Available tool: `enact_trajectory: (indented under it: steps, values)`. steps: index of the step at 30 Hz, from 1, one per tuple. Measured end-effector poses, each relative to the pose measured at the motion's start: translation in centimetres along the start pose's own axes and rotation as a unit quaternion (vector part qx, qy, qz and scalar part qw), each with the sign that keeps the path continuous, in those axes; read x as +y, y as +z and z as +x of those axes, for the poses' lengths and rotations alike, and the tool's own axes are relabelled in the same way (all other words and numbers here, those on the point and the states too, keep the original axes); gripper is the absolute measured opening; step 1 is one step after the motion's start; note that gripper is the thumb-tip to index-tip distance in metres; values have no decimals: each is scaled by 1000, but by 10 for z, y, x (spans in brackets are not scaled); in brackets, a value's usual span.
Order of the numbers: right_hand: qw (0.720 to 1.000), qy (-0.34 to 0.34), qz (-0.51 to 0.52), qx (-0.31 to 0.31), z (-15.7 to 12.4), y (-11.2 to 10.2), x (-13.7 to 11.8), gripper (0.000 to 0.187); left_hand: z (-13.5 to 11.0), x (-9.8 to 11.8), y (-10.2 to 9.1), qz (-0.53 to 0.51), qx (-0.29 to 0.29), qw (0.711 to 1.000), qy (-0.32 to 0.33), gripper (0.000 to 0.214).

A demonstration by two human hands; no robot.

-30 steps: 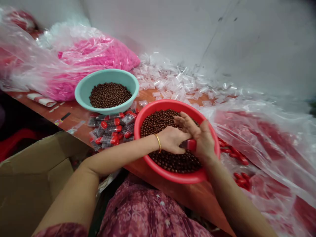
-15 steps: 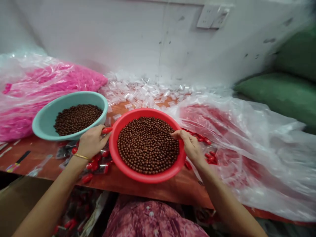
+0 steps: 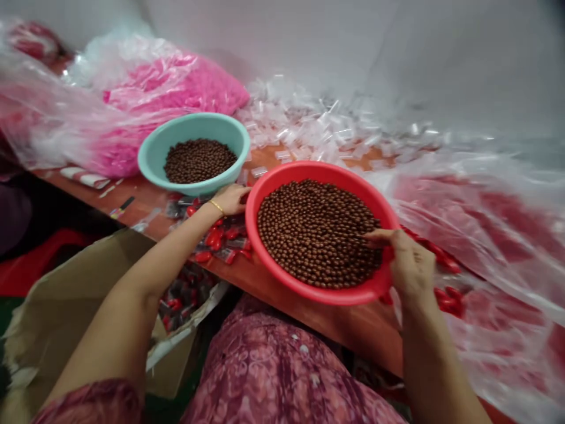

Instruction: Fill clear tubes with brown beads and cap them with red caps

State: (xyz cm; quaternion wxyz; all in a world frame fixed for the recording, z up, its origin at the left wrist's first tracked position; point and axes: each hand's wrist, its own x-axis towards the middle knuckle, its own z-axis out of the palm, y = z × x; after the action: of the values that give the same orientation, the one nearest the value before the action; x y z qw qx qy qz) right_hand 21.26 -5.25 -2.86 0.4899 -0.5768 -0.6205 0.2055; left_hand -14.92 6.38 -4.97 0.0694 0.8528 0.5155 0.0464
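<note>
On the counter (image 3: 353,327), the red basin (image 3: 324,296) of brown beads (image 3: 318,235) stood between the left hand (image 3: 230,199), fingers curled beside its rim, and the right hand (image 3: 411,265), fingers narrowed over the beads; whether either held anything could not be told. An uneven tug could have tipped it, spilling beads.

Set on head, looking forward and down over lap in patterned purple-pink cloth (image 3: 282,365). Facing pale grey wall (image 3: 441,65) beyond orange-red tabletop (image 3: 353,333), with front edge slanting from upper left to lower right. Near enough to show bare left hand (image 3: 232,200), bare right hand (image 3: 412,265) and round red plastic basin (image 3: 318,296) around mid-view.
</note>
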Motion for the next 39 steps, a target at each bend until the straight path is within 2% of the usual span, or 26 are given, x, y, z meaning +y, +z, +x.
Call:
enact_trajectory:
  steps: [2,3,4,5,6,8,9,11,14,16,18,22,27,31,33,36,38,39]
  values:
    - [993,-94,-38,58,-15,-2,-18,30,-5,-1,2,35,-18,999,21,38]
    - [986,-144,-50,63,-26,-1,-30,26,-7,-1,1,48,-29,998,34,39]
    - [986,-161,-33,31,-39,3,-43,30,-9,-1,0,54,-33,997,43,40]
    - [981,-179,-10,-76,-52,9,-55,33,-10,0,-1,56,-37,997,49,41]
    - [963,-210,24,-165,-66,20,-66,34,-11,0,-2,56,-39,996,51,43]
    - [894,-258,70,-361,-88,54,-76,33,-11,0,-4,52,-43,996,54,45]
    - [885,-255,68,-384,-97,75,-75,34,-11,0,-4,48,-44,996,60,46]
    - [899,-223,-27,-375,-107,120,-64,51,-9,0,-4,38,-43,996,73,49]
    - [922,-173,-153,-312,-106,177,-43,96,-9,0,-4,36,-46,995,80,51]
    - [927,-165,-179,-285,-99,202,-37,112,-13,-2,-5,49,-54,995,73,50]
    - [929,-167,-178,-277,-88,218,-39,122,-21,-5,-7,63,-55,995,60,50]
    - [918,-201,-155,-306,-73,234,-53,125,-56,-19,-12,72,-37,997,7,41]
    - [882,-263,-111,-375,-77,247,-71,116,-134,-37,-12,69,14,994,-82,38]
    - [844,-306,-96,-430,-85,258,-82,99,-187,-36,-5,66,60,984,-157,38]
    - [834,-312,-97,-445,-84,262,-84,90,-199,-32,0,32,87,977,-191,40]
    - [821,-325,-69,-463,-78,266,-82,87,-207,-27,15,-39,146,960,-237,43]
    - [812,-334,-48,-476,-74,268,-80,89,-214,-21,31,-74,215,933,-279,45]
    - [809,-336,-43,-480,-72,268,-79,90,-219,-17,41,-92,259,908,-316,47]
